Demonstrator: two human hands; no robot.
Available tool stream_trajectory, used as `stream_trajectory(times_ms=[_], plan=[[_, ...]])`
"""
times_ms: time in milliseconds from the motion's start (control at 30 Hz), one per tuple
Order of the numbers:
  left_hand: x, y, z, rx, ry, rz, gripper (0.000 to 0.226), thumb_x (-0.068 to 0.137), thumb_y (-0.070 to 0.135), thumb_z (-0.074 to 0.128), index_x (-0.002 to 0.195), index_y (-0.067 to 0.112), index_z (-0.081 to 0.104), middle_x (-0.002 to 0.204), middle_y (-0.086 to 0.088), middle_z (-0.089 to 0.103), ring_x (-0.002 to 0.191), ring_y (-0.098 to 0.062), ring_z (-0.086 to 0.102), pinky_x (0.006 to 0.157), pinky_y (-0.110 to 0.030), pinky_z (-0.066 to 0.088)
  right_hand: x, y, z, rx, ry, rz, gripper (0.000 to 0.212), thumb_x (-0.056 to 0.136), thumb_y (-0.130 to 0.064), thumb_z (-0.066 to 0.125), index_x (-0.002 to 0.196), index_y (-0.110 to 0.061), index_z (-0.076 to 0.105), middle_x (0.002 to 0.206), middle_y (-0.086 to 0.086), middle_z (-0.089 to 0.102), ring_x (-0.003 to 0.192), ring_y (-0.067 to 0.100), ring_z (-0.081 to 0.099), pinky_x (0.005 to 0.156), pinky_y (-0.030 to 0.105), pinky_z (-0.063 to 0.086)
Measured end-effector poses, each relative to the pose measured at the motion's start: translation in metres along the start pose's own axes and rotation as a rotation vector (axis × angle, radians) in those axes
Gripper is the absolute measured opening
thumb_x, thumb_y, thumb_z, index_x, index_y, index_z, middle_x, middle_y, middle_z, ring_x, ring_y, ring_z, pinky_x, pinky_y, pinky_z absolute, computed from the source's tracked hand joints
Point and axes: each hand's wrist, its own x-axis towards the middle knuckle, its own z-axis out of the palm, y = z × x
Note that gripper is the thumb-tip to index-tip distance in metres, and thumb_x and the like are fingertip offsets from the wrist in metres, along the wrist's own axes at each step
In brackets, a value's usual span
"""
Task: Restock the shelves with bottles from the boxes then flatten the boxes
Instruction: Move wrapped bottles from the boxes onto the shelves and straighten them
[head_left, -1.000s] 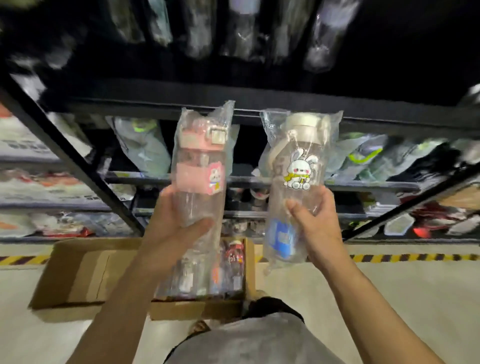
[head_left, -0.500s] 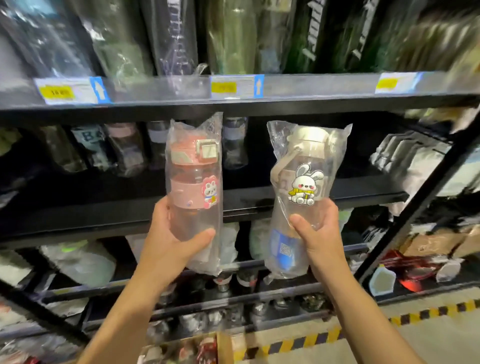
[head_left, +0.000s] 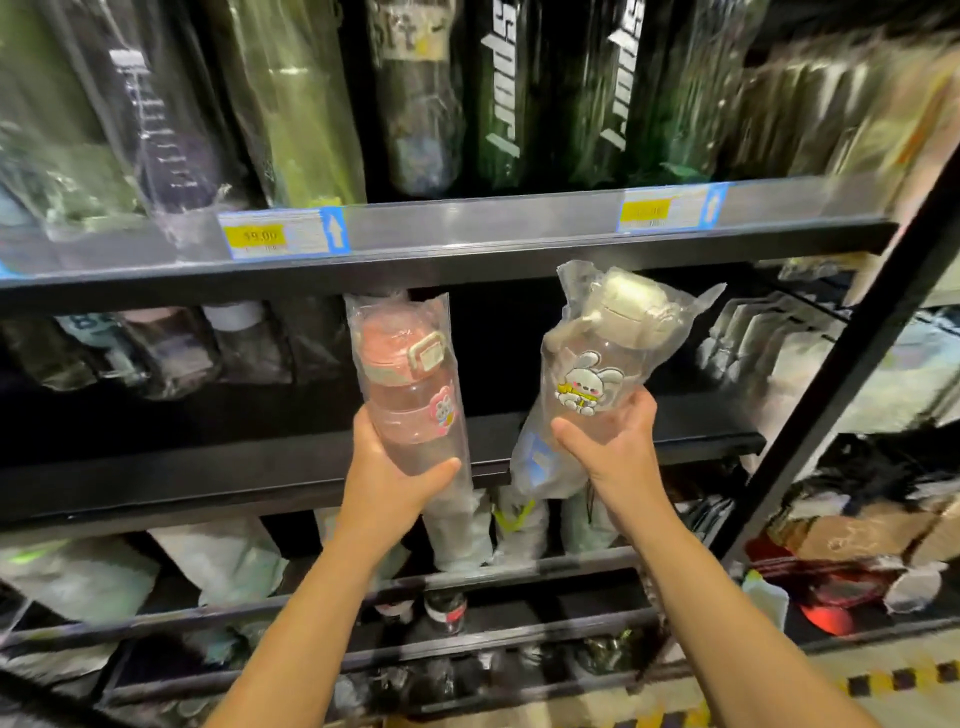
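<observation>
My left hand (head_left: 387, 480) grips a clear bottle with a pink lid (head_left: 410, 400), wrapped in a plastic bag and held upright. My right hand (head_left: 613, 449) grips a clear bottle with a cream lid and a rabbit sticker (head_left: 592, 364), also bagged, its top tilted to the right. Both bottles are raised in front of the dark gap of the middle shelf (head_left: 623, 436), just under the upper shelf's front edge (head_left: 467, 260). The boxes are out of view.
Tall bagged bottles fill the upper shelf, with yellow price tags (head_left: 254, 236) on its rail. More bagged bottles (head_left: 171, 343) stand at the left of the middle shelf. A black diagonal rack post (head_left: 852, 364) runs on the right. Lower shelves hold packed goods; striped floor tape (head_left: 883, 680) lies below.
The view has risen from the floor box to the shelves. Both hands have lifted the bottles towards the middle shelf, and the cream-lidded bottle now tilts to the right.
</observation>
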Motion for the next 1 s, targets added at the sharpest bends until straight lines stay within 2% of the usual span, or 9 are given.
stream_trajectory(times_ms=[100, 267, 400, 500, 600, 667, 733, 867, 1000], plan=[[0.022, -0.003, 0.017, 0.022, 0.005, -0.024, 0.1, 0.072, 0.032, 0.093, 0.148, 0.036, 0.03, 0.127, 0.034, 0.051, 0.111, 0.021, 0.052, 0.088, -0.014, 0.044, 0.028, 0.008, 0.003, -0.027, -0.003, -0.019, 0.086, 0.083, -0.011, 0.086, 0.146, -0.018, 0.027, 0.132, -0.011, 0.052, 0.113, -0.012, 0.057, 0.084, 0.003, 0.046], [0.071, -0.014, 0.041, 0.116, 0.057, -0.037, 0.082, 0.069, 0.029, 0.095, 0.129, 0.03, 0.039, 0.114, 0.027, 0.053, 0.098, 0.022, 0.056, 0.07, 0.0, 0.044, 0.075, 0.021, 0.011, -0.1, 0.0, -0.058, 0.087, 0.079, -0.008, 0.088, 0.142, -0.014, 0.028, 0.125, -0.009, 0.055, 0.104, -0.017, 0.059, 0.084, 0.002, 0.045], [0.122, -0.025, 0.063, 0.257, 0.05, -0.132, 0.046, 0.074, 0.038, 0.092, 0.098, 0.006, 0.07, 0.091, 0.001, 0.071, 0.084, -0.017, 0.069, 0.07, -0.029, 0.053, 0.112, 0.033, 0.019, -0.172, 0.047, -0.038, 0.07, 0.08, -0.005, 0.085, 0.134, -0.008, 0.04, 0.118, -0.006, 0.057, 0.102, -0.011, 0.058, 0.085, 0.007, 0.047], [0.15, -0.036, 0.075, 0.196, 0.0, -0.27, 0.064, 0.085, 0.034, 0.084, 0.135, 0.002, 0.063, 0.133, -0.015, 0.066, 0.117, -0.029, 0.063, 0.103, -0.038, 0.05, 0.14, 0.048, 0.024, -0.248, 0.032, 0.071, 0.028, 0.084, -0.003, 0.078, 0.109, -0.007, 0.064, 0.097, -0.003, 0.065, 0.082, -0.006, 0.062, 0.07, 0.02, 0.048], [0.174, -0.04, 0.085, 0.14, -0.049, -0.207, 0.067, 0.092, 0.025, 0.079, 0.148, 0.007, 0.048, 0.151, -0.012, 0.054, 0.131, -0.027, 0.055, 0.108, -0.032, 0.042, 0.162, 0.055, 0.035, -0.298, 0.013, 0.21, 0.041, 0.089, -0.012, 0.074, 0.125, 0.001, 0.058, 0.118, 0.01, 0.067, 0.088, 0.015, 0.063, 0.049, 0.004, 0.039], [0.19, -0.04, 0.091, 0.067, 0.061, -0.015, 0.087, 0.075, 0.013, 0.092, 0.147, 0.011, 0.042, 0.142, -0.005, 0.056, 0.123, -0.019, 0.056, 0.102, -0.029, 0.044, 0.179, 0.053, 0.046, -0.213, 0.098, 0.028, 0.062, 0.082, -0.004, 0.083, 0.133, 0.003, 0.048, 0.129, 0.011, 0.062, 0.097, 0.01, 0.064, 0.067, -0.001, 0.044], [0.204, -0.041, 0.097, 0.022, 0.087, 0.009, 0.099, 0.067, 0.008, 0.095, 0.148, 0.013, 0.038, 0.138, 0.001, 0.055, 0.124, -0.017, 0.056, 0.103, -0.03, 0.046, 0.194, 0.052, 0.056, -0.139, 0.148, -0.086, 0.084, 0.073, 0.004, 0.089, 0.142, 0.005, 0.04, 0.134, 0.012, 0.057, 0.115, 0.017, 0.063, 0.087, 0.006, 0.048], [0.229, -0.048, 0.105, -0.027, 0.062, 0.026, 0.106, 0.067, 0.007, 0.094, 0.152, 0.018, 0.032, 0.147, -0.003, 0.052, 0.133, -0.018, 0.052, 0.113, -0.036, 0.045, 0.215, 0.064, 0.065, -0.079, 0.107, -0.135, 0.092, 0.069, 0.003, 0.09, 0.142, -0.006, 0.035, 0.138, 0.014, 0.053, 0.126, 0.025, 0.058, 0.101, 0.022, 0.05], [0.248, -0.053, 0.113, 0.009, 0.107, 0.04, 0.109, 0.067, 0.013, 0.094, 0.154, 0.023, 0.03, 0.138, 0.011, 0.048, 0.123, 0.005, 0.044, 0.098, -0.006, 0.037, 0.231, 0.071, 0.075, -0.076, 0.138, -0.215, 0.085, 0.07, -0.005, 0.09, 0.14, -0.007, 0.041, 0.133, 0.008, 0.056, 0.122, 0.012, 0.061, 0.101, 0.018, 0.048]])
